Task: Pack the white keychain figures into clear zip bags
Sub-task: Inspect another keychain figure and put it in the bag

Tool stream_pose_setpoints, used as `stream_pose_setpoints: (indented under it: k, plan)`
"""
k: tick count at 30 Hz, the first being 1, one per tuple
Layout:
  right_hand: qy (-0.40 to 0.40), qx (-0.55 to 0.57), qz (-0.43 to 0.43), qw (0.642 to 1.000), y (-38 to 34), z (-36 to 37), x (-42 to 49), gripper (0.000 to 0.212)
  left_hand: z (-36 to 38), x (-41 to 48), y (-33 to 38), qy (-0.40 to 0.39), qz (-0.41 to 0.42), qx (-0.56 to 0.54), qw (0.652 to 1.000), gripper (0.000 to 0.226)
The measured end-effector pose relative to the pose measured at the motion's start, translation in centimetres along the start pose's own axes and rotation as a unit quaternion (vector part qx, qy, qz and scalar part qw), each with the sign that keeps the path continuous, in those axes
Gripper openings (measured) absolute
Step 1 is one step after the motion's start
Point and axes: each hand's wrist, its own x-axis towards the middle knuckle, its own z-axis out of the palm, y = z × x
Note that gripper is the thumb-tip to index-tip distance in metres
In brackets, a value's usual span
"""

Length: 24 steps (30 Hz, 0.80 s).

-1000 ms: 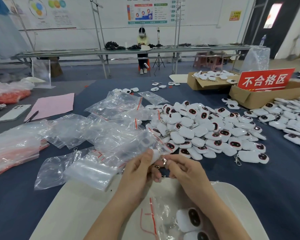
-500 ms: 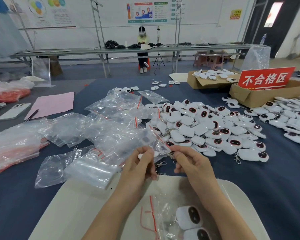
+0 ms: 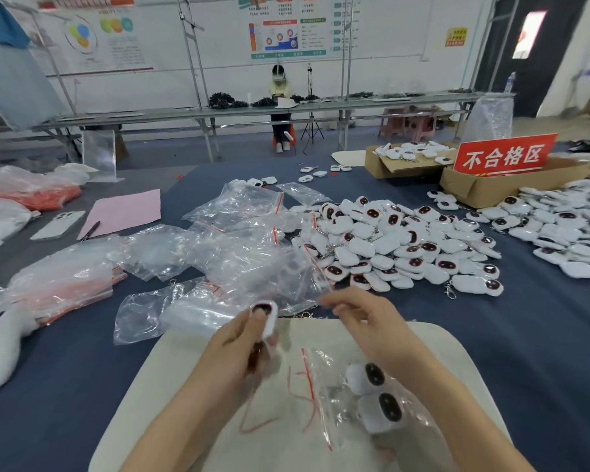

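1. The pile of white keychain figures [image 3: 406, 247] lies on the blue table [image 3: 542, 352], beside the heap of clear zip bags [image 3: 239, 240], both unchanged.
2. The pale board [image 3: 440, 352] carries two bagged figures [image 3: 378, 393].
3. The left hand [image 3: 239, 338], joined to the right a second ago, has drawn away and grips one figure [image 3: 265, 316], probably the next to be bagged.
4. The right hand [image 3: 365, 321] reaches towards a bag edge, but blur hides whether it holds anything.

This is looking like a factory packing workshop. A red sign [image 3: 504, 157] with Chinese characters is standing in a cardboard box [image 3: 481, 190]. Left of the sign, white keychain figures [image 3: 399, 247] are lying heaped beside loose clear zip bags [image 3: 239, 247]. Behind the sign, a person [image 3: 280, 97] is sitting at a long counter [image 3: 171, 114] under wall charts [image 3: 286, 27].
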Motion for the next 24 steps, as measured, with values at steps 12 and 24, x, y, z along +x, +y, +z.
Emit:
stream_pose_setpoints:
  k: [12,24]
  plan:
    - [-0.221,-0.270,-0.050,0.936,-2.3,1.4,-0.4,0.031,1.0,-5.5,1.8,-0.190,-0.067,0.359,0.911,0.023]
    - [-0.150,-0.117,0.011,0.982,-3.6,1.1,-0.7,0.035,4.8,-4.0,0.6,-0.114,-0.145,0.139,0.973,0.037]
